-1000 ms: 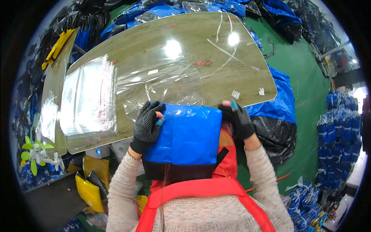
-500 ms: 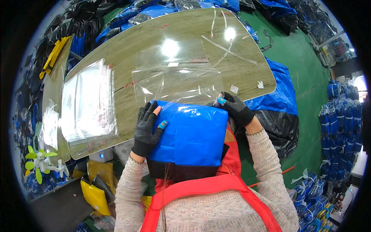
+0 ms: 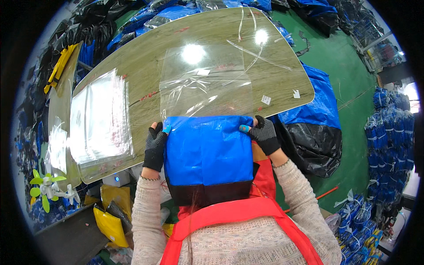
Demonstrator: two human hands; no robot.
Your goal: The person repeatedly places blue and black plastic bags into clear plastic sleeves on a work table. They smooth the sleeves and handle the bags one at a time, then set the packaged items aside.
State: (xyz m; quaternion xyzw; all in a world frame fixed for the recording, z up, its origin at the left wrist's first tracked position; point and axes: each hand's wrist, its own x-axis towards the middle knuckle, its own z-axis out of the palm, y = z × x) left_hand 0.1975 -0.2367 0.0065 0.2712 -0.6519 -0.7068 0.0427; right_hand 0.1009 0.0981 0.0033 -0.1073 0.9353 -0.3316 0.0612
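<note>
A folded blue-and-black tarp bundle [image 3: 210, 152] lies in front of me, its blue part toward the table and its black band toward my body. My left hand [image 3: 154, 148], in a black dotted glove with bare thumb tip, pinches the far left corner. My right hand [image 3: 263, 136], gloved alike, grips the far right corner, with blue tape on the thumb. A clear plastic bag [image 3: 205, 90] lies on the table, its near edge meeting the bundle's far edge between both hands. Whether the bundle's edge is inside the bag I cannot tell.
A stack of clear bags [image 3: 99, 117] rests at the left of the wood-patterned table [image 3: 145, 57]. Clear strips [image 3: 260, 55] and small white labels [image 3: 266, 100] lie on the right. Blue-and-black tarp material [image 3: 313, 132] sits beside the table. A green fan [image 3: 45, 190] stands left.
My left hand has moved from lying on the bundle to its corner. The bundle has shifted slightly left and lies flatter. The clear bag's near part has spread and wrinkled.
</note>
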